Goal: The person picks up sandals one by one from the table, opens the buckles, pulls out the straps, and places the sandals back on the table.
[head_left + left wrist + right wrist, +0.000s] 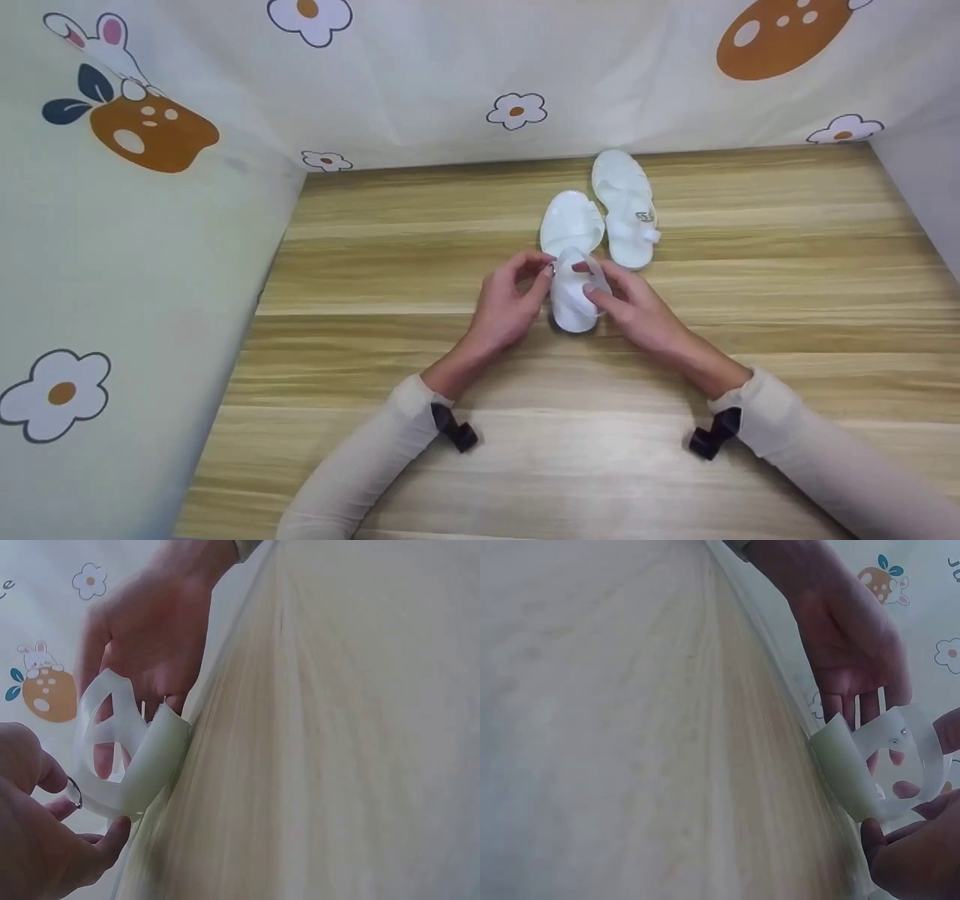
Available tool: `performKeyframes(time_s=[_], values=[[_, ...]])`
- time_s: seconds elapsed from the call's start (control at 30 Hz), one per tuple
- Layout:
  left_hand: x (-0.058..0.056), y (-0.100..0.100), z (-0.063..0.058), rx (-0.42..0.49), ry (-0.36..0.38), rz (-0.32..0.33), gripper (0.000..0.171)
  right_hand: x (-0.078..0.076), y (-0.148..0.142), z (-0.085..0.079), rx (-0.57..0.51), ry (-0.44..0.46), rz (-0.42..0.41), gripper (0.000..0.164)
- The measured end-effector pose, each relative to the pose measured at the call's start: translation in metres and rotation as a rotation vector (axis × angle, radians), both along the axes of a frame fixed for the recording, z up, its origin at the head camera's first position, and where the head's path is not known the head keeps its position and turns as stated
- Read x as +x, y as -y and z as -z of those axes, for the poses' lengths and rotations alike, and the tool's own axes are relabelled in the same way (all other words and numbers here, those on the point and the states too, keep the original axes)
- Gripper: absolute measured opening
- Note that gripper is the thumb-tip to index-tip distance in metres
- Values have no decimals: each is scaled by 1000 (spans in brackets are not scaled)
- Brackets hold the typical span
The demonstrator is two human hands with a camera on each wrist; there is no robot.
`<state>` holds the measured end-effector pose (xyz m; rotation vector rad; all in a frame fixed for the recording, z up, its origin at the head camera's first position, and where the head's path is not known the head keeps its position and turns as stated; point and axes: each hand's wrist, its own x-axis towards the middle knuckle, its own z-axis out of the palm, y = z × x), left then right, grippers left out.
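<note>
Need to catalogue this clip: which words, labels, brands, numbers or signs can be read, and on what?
"e" on the wall cloth, left wrist view; the rest is cut off.
Wall cloth, right wrist view: cut-off lettering, too unclear to read.
Metal trim on the farther sandal: too small to tell if lettered.
Held sandal: none readable.

In the head view, bright, fairly even light was recorded, with a broad patch of glare reflected off the near middle of the wooden tabletop point(570, 457), surface detail washed out on the nearer white sandal point(571, 217), and a small dark shadow cast beneath its heel. In both wrist views, the exposure was found dimmer and hazier: the left hand point(508, 304) and right hand point(636, 306) were rendered in dull shade, while the wood was bleached pale, its grain smeared and out of focus.
</note>
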<state>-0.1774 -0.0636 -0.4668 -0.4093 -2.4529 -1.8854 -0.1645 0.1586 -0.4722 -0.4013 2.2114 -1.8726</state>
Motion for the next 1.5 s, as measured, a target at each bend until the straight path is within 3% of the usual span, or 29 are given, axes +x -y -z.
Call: performKeyframes(time_s=[0.3,0.5,0.7,0.83,1.03,1.17,1.3,1.5], values=[[4,-1,2,-26,36,-8,19,4,-1,0,-8,26,-2,44],[1,0,2,-35,94,42,23,5,0,-1,62,23,16,43],[-4,6,0,-149,53,77,27,4,-4,-6,146,-1,31,48],[-6,9,-1,-127,29,104,29,1,-8,-9,226,-86,75,52],[-8,9,2,-101,29,124,25,-6,-10,-15,371,-359,202,52],[-9,8,5,-114,32,145,22,-13,-6,-15,422,-511,107,44],[-11,7,9,-110,53,165,22,-16,-1,-11,465,-512,4,32],[-13,8,12,-55,83,166,26,-17,-1,-5,465,-489,20,21]])
